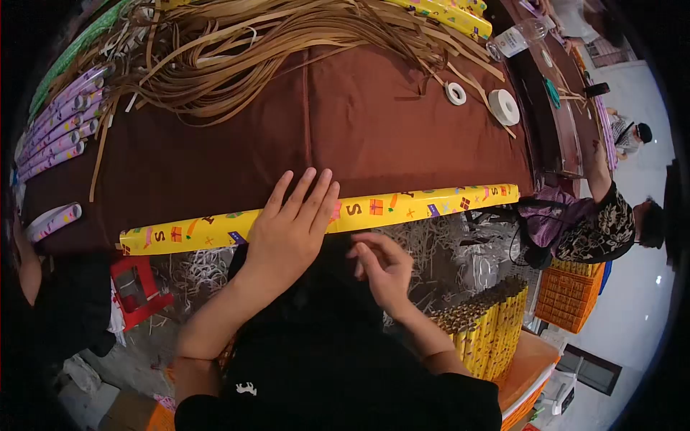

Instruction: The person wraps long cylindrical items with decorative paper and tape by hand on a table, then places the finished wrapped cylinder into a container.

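A long roll of yellow wrapping paper (pixel 431 202), printed with gifts, carrots and letters, lies along the near edge of the brown-covered table (pixel 345 129). My left hand (pixel 291 226) rests flat across the roll's middle, fingers stretched out toward the table. Just below the roll, close to my body, my right hand (pixel 387 274) is held off the paper. Its fingers are curled in with the thumb near the index finger, and whatever they may hold is too small to make out.
Brown strips (pixel 215 65) are heaped at the back. Purple rolls (pixel 61 136) lie left. Tape rolls (pixel 504 107) and a plastic bottle (pixel 517 39) sit right. Below stand a red stool (pixel 136 291) and upright yellow rolls (pixel 489 330). A person (pixel 596 223) is at right.
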The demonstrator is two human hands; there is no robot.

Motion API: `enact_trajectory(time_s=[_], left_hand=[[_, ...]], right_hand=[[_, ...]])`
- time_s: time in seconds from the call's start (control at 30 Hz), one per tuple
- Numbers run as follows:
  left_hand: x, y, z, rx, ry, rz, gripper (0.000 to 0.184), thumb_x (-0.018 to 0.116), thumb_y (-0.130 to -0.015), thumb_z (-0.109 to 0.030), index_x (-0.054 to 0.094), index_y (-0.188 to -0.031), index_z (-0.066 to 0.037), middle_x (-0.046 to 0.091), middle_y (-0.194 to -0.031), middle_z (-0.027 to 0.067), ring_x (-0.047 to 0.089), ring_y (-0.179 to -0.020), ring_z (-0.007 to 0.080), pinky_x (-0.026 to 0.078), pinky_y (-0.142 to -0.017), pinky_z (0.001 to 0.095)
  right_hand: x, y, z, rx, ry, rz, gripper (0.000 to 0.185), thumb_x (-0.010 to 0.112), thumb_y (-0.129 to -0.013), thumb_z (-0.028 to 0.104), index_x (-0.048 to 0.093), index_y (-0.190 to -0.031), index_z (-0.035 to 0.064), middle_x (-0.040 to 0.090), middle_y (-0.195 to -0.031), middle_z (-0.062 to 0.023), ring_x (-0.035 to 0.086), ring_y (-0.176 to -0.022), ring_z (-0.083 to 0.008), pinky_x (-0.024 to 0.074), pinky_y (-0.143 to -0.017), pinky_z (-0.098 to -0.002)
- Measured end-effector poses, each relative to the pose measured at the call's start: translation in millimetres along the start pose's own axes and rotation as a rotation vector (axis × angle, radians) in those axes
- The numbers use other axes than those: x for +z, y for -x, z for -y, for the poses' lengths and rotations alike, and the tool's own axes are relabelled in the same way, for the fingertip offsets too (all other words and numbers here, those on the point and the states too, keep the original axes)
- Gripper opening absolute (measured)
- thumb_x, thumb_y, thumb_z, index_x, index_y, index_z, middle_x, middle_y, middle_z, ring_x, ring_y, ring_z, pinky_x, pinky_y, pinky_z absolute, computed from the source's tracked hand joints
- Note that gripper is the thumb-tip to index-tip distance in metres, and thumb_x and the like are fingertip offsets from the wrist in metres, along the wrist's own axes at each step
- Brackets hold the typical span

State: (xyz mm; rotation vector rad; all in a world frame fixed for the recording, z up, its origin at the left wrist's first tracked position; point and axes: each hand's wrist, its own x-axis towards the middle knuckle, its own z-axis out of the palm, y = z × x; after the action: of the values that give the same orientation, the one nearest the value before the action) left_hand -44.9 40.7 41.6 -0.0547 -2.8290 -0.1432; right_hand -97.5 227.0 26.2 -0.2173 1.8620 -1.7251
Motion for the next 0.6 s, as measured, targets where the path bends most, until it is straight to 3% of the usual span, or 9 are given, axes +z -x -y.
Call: enact_trajectory(time_s=[0.1, 0.3, 0.6], left_hand=[[0.3, 1.4, -1.9, -0.025, 0.06, -0.001, 0.046, 0.054, -0.088, -0.012, 0.053, -0.132, 0.001, 0.054, -0.137, 0.0153, 0.049, -0.129, 0.0292, 0.032, -0.112, 0.0482], [2.8, 2.8, 0.4, -0.024, 0.089, 0.018, 0.048, 0.054, -0.089, -0.012, 0.05, -0.135, 0.002, 0.051, -0.14, 0.0158, 0.045, -0.133, 0.0294, 0.029, -0.114, 0.0505], [-1.3, 2.1, 0.8, -0.046, 0.148, 0.026, 0.047, 0.053, -0.089, -0.013, 0.052, -0.134, 0.001, 0.051, -0.141, 0.0147, 0.045, -0.134, 0.0283, 0.028, -0.115, 0.0508]], right_hand=[[19.6, -16.0, -7.0, 0.256, -0.465, 0.032, 0.023, 0.057, -0.098, 0.02, 0.063, -0.091, -0.0014, 0.064, -0.071, -0.0078, 0.048, -0.044, -0.007, 0.035, -0.039, -0.0187], [37.9, -9.3, -1.1, 0.217, -0.407, -0.141, 0.021, 0.063, -0.095, 0.019, 0.067, -0.087, -0.0001, 0.064, -0.066, -0.0061, 0.047, -0.043, -0.005, 0.0304, -0.037, -0.0179], [50.5, -16.5, -8.2, 0.163, -0.446, -0.171, 0.015, 0.065, -0.094, 0.013, 0.068, -0.089, -0.0012, 0.066, -0.069, -0.0055, 0.05, -0.046, -0.0045, 0.0295, -0.04, -0.0168]])
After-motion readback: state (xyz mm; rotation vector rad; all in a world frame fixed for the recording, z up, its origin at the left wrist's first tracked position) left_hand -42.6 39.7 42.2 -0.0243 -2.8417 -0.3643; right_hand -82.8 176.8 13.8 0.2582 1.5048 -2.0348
